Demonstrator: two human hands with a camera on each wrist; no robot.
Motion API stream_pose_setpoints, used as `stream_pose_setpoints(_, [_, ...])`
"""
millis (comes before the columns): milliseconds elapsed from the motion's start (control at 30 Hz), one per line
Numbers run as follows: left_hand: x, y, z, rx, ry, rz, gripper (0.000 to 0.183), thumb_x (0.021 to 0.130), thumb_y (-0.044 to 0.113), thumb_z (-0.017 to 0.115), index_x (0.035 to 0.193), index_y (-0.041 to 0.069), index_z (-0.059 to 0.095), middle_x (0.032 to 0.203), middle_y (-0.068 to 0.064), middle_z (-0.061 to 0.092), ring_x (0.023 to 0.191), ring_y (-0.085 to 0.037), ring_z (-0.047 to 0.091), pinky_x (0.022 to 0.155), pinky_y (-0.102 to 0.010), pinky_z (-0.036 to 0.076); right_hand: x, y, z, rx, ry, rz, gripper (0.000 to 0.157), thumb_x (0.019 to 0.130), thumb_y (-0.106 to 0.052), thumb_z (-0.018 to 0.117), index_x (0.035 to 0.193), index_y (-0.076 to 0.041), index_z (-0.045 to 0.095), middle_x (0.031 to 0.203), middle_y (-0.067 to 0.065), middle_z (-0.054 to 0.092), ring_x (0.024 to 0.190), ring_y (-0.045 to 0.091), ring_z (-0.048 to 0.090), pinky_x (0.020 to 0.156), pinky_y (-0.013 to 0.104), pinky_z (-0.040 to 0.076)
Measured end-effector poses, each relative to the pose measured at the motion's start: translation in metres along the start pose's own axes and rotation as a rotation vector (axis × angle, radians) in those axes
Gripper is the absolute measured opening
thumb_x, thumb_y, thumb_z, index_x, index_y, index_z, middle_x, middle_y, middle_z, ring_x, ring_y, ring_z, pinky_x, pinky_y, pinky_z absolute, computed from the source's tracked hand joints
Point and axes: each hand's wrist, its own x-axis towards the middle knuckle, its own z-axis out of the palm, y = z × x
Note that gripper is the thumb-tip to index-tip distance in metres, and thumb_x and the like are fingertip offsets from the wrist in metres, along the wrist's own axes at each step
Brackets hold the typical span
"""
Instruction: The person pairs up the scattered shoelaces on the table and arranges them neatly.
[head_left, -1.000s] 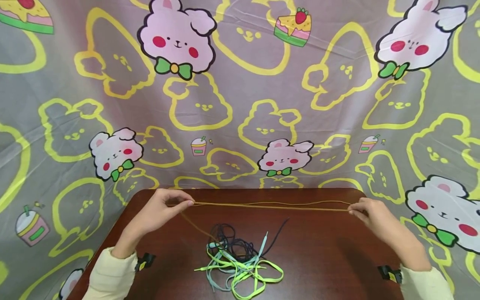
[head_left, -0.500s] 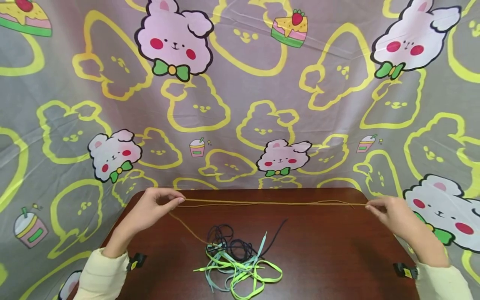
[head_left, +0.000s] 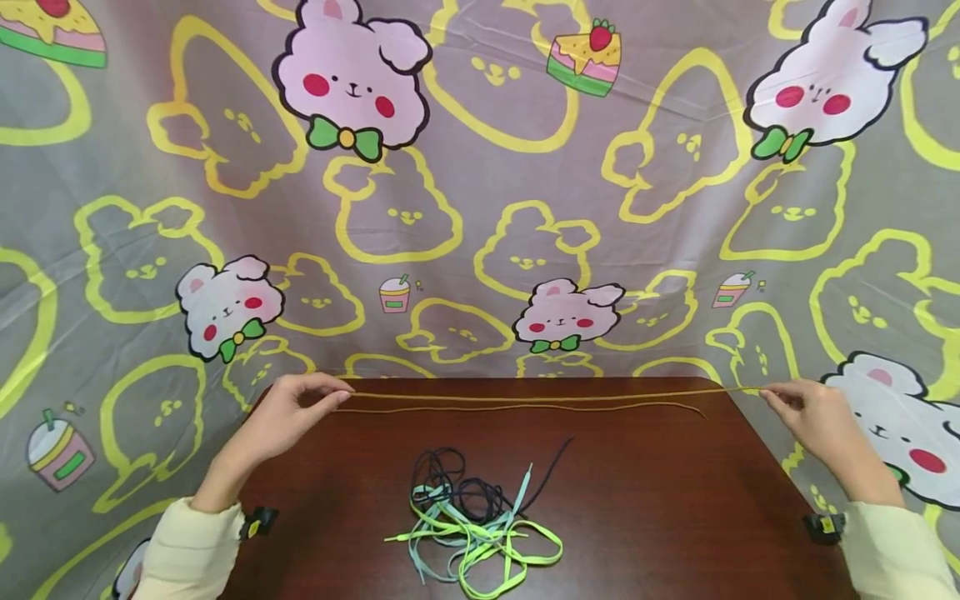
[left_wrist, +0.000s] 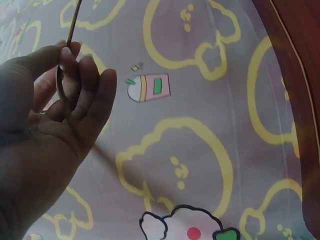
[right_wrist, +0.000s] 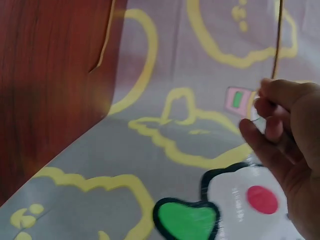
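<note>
Brown cord [head_left: 540,400] stretched out long past the lace tangle [head_left: 474,531]

So we've got the cord up in the air beyond the tangle, close to level with a slight sag. The left hand [head_left: 303,408], beyond the tangle and off to its left, pinches it between thumb and fingertips, and on the wrist cam we can see the cord carry on down across the palm. The right hand [head_left: 817,412], way out to the right of the tangle, has it pinched in the fingertips too.

There's also a loose brown strand [head_left: 667,404] lying on the table [head_left: 637,492] past the tangle; we can't tell if it's the same cord. The tangle itself is dark cord [head_left: 489,500] at its far side, with pale blue lace [head_left: 523,490] and neon yellow-green lace [head_left: 561,547] looping around nearer us.

Label-wise: the cloth [head_left: 465,192] behind the tangle is printed with rabbit heads [head_left: 352,83], cake slices [head_left: 587,60] and pink cups [head_left: 395,296]. The cups wear green label patches, and the little marks beside them are too small for us to read. Black gadgets [head_left: 261,522] at the wrists, left and right of the tangle, have yellow patches, also too tiny to make out.
</note>
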Motion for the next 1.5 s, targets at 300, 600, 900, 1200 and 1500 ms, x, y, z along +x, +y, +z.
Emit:
stream_pose_setpoints(300, [-0.002,-0.022,-0.009,0.010,0.031,0.030,0.018,0.096,0.002,0.068,0.113,-0.001,0.074,0.103,-0.012,0.075,0.087,0.000,0.067,0.074,-0.020,0.056,0.011,0.017,0.005,-0.007,0.074,-0.036,0.012,0.077,0.009,0.081,0.088,0.010,0.075,0.071,0.017,0.066,0.057,0.000,0.044,0.048,0.021,0.034])
stream_pose_setpoints(600, [0.004,-0.045,-0.018,0.259,0.151,0.046,0.010,0.087,0.006,0.080,0.095,0.001,0.079,0.086,-0.010,0.076,0.065,-0.011,0.063,0.057,-0.025,0.050,0.026,0.016,0.004,-0.025,0.033,-0.030,0.014,0.081,0.008,0.079,0.092,0.013,0.073,0.079,0.025,0.068,0.060,0.023,0.057,0.047,0.028,0.041])
stream_pose_setpoints(900, [0.001,-0.083,-0.022,0.245,0.233,0.079,0.019,0.088,-0.010,0.072,0.104,-0.002,0.078,0.097,-0.016,0.076,0.083,-0.020,0.072,0.071,-0.013,0.052,0.030,0.019,0.003,-0.041,0.040,-0.073,0.014,0.080,0.009,0.079,0.093,0.011,0.074,0.078,0.019,0.067,0.061,0.017,0.055,0.050,0.027,0.042])
stream_pose_setpoints(1200, [0.005,-0.090,-0.024,0.372,0.359,0.197,0.021,0.078,-0.016,0.078,0.095,-0.003,0.079,0.088,-0.016,0.075,0.072,-0.028,0.069,0.063,-0.021,0.053,0.033,0.020,-0.001,-0.071,0.026,-0.068,0.014,0.084,0.010,0.075,0.097,0.014,0.072,0.079,0.027,0.068,0.058,0.027,0.058,0.050,0.038,0.042])
stream_pose_setpoints(1500, [-0.005,-0.100,-0.026,0.445,0.502,0.293,0.026,0.071,-0.022,0.079,0.090,-0.005,0.078,0.085,-0.017,0.073,0.068,-0.030,0.068,0.061,-0.023,0.049,0.033,0.023,-0.004,-0.072,-0.011,-0.060,0.015,0.083,0.009,0.076,0.097,0.014,0.072,0.084,0.030,0.070,0.062,0.031,0.062,0.053,0.041,0.045])
